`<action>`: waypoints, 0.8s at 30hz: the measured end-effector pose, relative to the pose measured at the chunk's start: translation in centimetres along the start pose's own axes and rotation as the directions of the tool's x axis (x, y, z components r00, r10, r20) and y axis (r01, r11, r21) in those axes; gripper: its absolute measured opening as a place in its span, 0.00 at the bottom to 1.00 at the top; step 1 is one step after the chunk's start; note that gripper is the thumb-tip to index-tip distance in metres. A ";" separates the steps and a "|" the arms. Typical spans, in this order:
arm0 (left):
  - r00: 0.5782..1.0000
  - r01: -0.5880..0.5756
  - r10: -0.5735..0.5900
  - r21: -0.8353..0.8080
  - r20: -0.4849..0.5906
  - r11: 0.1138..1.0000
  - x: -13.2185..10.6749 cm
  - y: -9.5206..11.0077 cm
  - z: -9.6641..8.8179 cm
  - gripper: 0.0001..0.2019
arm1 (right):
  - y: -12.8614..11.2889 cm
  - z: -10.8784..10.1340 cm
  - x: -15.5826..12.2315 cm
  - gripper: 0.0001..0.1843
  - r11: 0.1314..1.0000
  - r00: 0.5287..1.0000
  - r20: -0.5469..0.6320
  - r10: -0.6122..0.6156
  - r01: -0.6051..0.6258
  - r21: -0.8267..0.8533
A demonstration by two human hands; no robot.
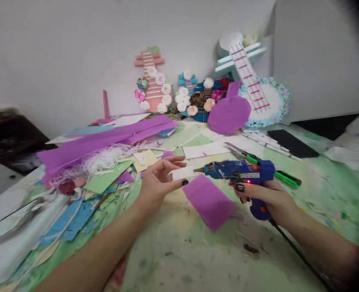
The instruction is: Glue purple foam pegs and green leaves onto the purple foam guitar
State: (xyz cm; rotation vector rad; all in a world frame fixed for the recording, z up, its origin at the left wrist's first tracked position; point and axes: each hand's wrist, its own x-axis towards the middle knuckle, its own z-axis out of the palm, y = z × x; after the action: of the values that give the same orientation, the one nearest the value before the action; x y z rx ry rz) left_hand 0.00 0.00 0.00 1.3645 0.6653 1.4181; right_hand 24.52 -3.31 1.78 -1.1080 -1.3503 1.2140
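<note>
My right hand [266, 194] is wrapped round the grip of a blue hot glue gun [237, 170], whose red light is lit. Its nozzle points left and meets the right end of a small white rectangular piece [182, 173]. Thumb and fingers of my left hand [158, 178] close about the other end of that piece; its material I cannot make out. Just below the nozzle, a purple rectangular piece [210, 202] lies on the table. Behind the gun is a green utility knife [287, 178], partly hidden, with a blade showing beyond the gun.
Paper scraps, long purple sheets [112, 142] and white shredded strands [106, 162] crowd the left. Decorated guitar shapes [150, 89] lean on the wall, near a purple guitar-shaped cutout [229, 113]. A black phone [291, 144] lies back right. The gun's cord [298, 247] trails frontward.
</note>
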 end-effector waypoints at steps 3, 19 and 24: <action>1.000 0.018 -0.018 -0.007 -0.013 1.000 0.0 -0.1 -0.1 0.11 | -0.1 -0.2 -0.3 0.15 1.000 0.999 0.032 0.006 -0.005 -0.018; 0.993 -0.116 0.118 0.110 -0.009 0.987 -0.5 -0.3 1.2 0.11 | 0.9 1.1 -1.1 0.11 0.984 0.987 0.072 -0.146 0.152 -0.089; 0.990 -0.138 0.143 0.194 -0.013 0.971 -0.8 -0.1 1.4 0.10 | 1.8 1.5 -1.8 0.10 0.916 0.937 0.191 -0.294 0.333 -0.224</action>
State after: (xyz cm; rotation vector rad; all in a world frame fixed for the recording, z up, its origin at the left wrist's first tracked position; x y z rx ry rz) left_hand 1.28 -1.03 -0.11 1.5727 0.7517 1.5175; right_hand 23.31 -5.10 -0.21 -0.9347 -1.7659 0.9210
